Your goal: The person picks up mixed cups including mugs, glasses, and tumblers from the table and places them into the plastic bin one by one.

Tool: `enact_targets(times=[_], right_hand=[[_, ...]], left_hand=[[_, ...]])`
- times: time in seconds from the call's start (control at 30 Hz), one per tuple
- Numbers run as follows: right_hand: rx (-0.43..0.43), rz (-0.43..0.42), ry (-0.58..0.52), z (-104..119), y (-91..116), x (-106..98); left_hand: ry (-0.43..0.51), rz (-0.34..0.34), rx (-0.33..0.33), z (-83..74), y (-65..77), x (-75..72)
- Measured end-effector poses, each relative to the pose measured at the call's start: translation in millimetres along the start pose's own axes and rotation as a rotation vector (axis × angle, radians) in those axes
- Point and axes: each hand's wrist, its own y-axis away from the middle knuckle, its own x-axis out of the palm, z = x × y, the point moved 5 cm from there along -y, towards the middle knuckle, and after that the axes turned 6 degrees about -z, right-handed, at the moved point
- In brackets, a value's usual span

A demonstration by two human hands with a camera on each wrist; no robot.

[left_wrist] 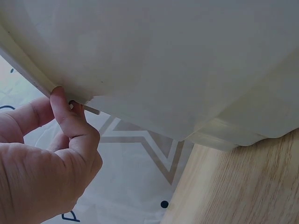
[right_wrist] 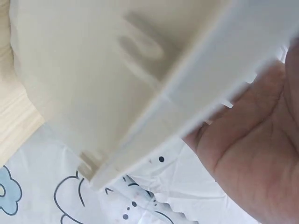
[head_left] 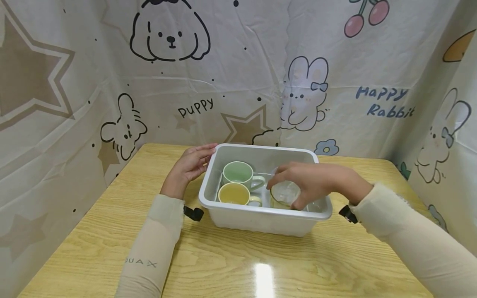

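Head view: glass [head_left: 285,193] under right hand [head_left: 311,182].

Makeshift recording booth rather than a lived-in room, wooden table [head_left: 112,231] across the lower frame, cartoon puppy-and-rabbit cloth [head_left: 238,82] hung as walls across the upper frame and both sides, white tub [head_left: 261,219] of mugs [head_left: 238,171] at centre

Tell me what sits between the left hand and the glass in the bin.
In the head view, the bin's left wall comes first, then the green mug and yellow mug, between the left hand and the glass that the right hand grips.
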Motion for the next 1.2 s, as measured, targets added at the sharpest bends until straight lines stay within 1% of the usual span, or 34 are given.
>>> enact_targets(times=[0.27, 0.53, 1.07, 1.2], right_hand=[[-0.044, -0.002, 0.007, -1, 0, 15], [-0.042, 0.005, 0.013, -3, 1, 26], [-0.106, -0.022, 0.04, -2, 0, 31], [-0.102, -0.022, 0.041, -3, 0, 31]], left_hand=[[0.004, 0.001, 0.0, 1.2, 0.3, 1.7], [-0.008, 0.0, 0.01, 0.8, 0.1, 2.1], [0.003, 0.0, 0.0, 0.0, 0.5, 0.9], [0.003, -0.009, 0.001, 0.1, 0.4, 0.2]])
